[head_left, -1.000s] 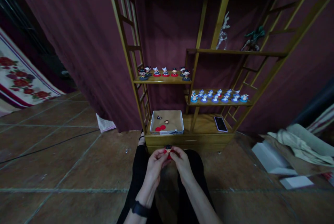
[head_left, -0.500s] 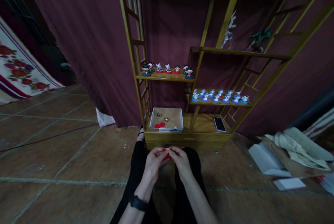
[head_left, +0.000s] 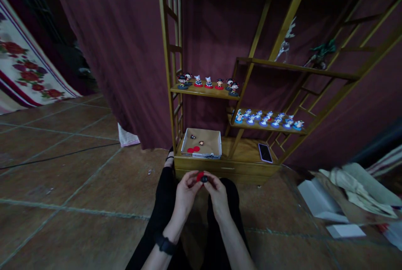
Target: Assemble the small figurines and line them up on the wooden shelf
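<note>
Between both hands, over my knees, is a small figurine (head_left: 204, 179) with a dark head, and a red round base (head_left: 199, 176) shows beside it. My left hand (head_left: 186, 189) is closed on the red base side. My right hand (head_left: 218, 192) pinches the figurine from the other side. Whether base and figure are joined is hidden by the fingers. Just beyond them, a shallow cardboard box (head_left: 210, 136) holds two small figure parts and red discs (head_left: 196, 149). It stands on the low shelf of the wooden rack.
Several figurines (head_left: 208, 82) line the upper left shelf (head_left: 204, 90). Blue-and-white figurines (head_left: 264, 120) crowd the shelf to the right. A phone (head_left: 265, 153) lies by the box. White boxes (head_left: 322, 203) and cloth (head_left: 348, 186) lie on the floor at right; a cable (head_left: 63, 155) crosses the floor at left.
The figurine has been turned in my fingers: its face showed before, and now its dark head top and the red base show. My view has shifted slightly to the left.
</note>
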A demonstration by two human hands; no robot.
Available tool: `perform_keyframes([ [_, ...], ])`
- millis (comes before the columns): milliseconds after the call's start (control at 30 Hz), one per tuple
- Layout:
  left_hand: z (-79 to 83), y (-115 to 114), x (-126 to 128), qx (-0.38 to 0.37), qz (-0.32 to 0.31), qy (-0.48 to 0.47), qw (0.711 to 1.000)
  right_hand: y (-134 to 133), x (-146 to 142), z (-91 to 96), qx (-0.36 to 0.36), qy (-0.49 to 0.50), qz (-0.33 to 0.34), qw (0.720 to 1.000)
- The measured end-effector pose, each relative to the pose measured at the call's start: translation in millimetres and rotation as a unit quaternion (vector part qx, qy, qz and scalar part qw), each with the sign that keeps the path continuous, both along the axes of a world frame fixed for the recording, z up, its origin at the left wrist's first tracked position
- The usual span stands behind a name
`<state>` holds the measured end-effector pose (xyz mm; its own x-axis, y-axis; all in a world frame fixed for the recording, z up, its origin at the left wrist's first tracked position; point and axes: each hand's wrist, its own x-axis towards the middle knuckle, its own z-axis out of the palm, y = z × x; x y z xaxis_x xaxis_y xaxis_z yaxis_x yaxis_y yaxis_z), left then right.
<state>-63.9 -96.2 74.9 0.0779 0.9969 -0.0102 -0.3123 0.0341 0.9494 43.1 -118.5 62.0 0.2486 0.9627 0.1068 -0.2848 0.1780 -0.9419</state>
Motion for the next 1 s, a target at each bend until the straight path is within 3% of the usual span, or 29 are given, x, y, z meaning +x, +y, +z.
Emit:
perform_keyframes([
  [200,8.4,-7,-4,0.076,-0.009,0.044,0.996,-5,3,1.6,0.044,-0.005,-0.014,0.999],
  [467,19.1,-11,-5,0.070,-0.027,0.031,0.997,-10,10,13.5,0.034,-0.026,-0.014,0.999],
  [767,0.1,-9,-4,-0.148,-0.034,-0.073,0.986,-8,2,0.2,-0.043,-0.003,0.005,0.999],
  [1000,-3.2,-11,-5,-0.161,-0.045,-0.052,0.985,-6,1,-7.1,-0.054,0.010,0.007,0.998],
])
